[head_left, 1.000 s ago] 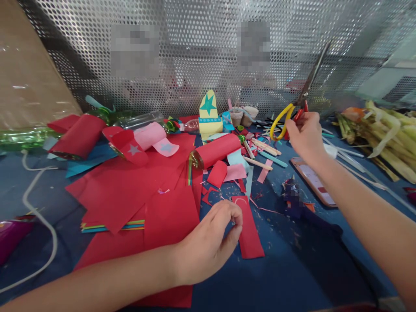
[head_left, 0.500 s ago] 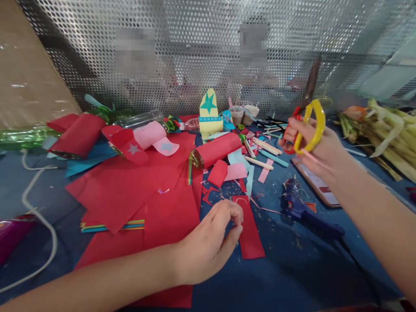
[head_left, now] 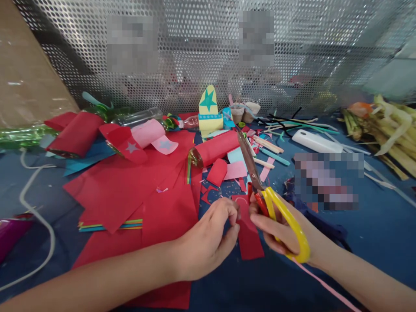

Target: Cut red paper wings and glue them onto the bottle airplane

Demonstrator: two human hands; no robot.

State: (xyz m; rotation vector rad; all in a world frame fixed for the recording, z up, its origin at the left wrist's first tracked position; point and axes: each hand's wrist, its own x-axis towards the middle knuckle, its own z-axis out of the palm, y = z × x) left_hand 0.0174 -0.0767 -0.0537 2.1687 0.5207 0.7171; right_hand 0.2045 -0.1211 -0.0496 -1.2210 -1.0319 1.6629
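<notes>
My right hand grips scissors by their yellow handle, which has a red part near the fingers. The dark, rusty-looking blades point up and away, seemingly together. Below them lies a red paper strip with a pale curved mark near its top end. Over the strip's left edge is my left hand, fingers curled towards the thumb; whatever may be between them is hidden. A pink ribbon trails beneath my right wrist.
Red paper sheets spread at left. Behind stand a yellow paper piece with a green star and a red-wrapped bottle. Paper scraps and sticks lie mid-table. A blue glue gun and a white stick-like object are at right.
My right hand has brought the scissors down and left from above the phone to beside the red strip. The white object has come into view. My left hand has stayed nearly still.
</notes>
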